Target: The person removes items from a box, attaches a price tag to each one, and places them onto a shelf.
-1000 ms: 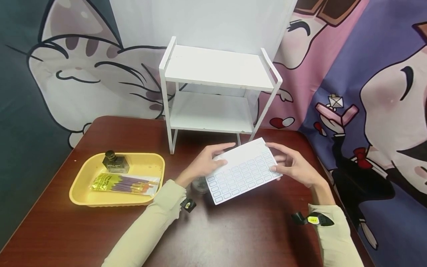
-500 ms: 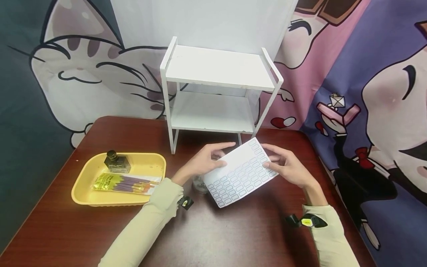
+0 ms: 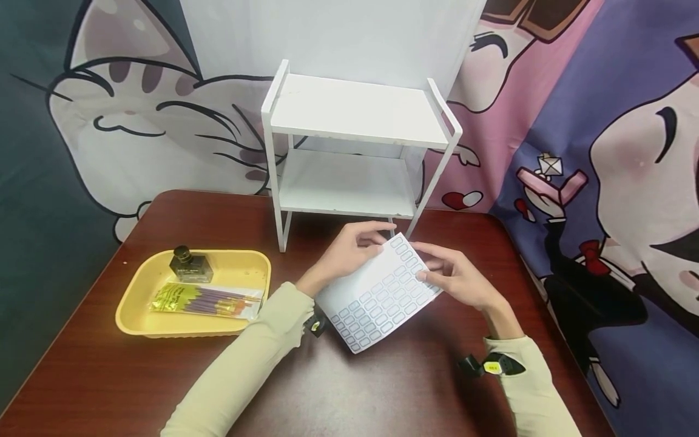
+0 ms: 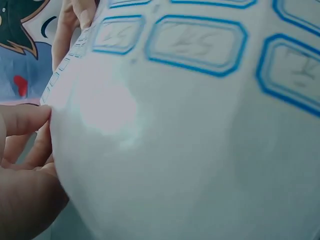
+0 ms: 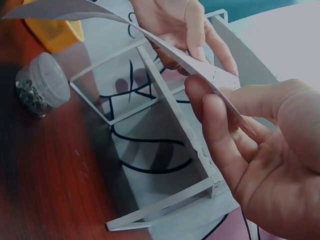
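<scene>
Both hands are on a white label sheet, the kind with rows of little blue-outlined stickers, held tilted just above the dark red table right in front of the white two-tier shelf. The left hand grips the far left edge of the sheet, fingers curled over the top with the thumb underneath. The right hand pinches the right edge, thumb on the printed side and fingers curled behind it; the right wrist view shows that pinch pretty clearly. In the left wrist view the sheet fills nearly the whole picture, a bit bowed and glossy.

Under the sheet, on the table, sits a small clear jar with tiny dark bits inside. Off to the left there's a yellow tray holding a dark ink bottle and a pack of brushes. Cartoon backdrop behind everything
</scene>
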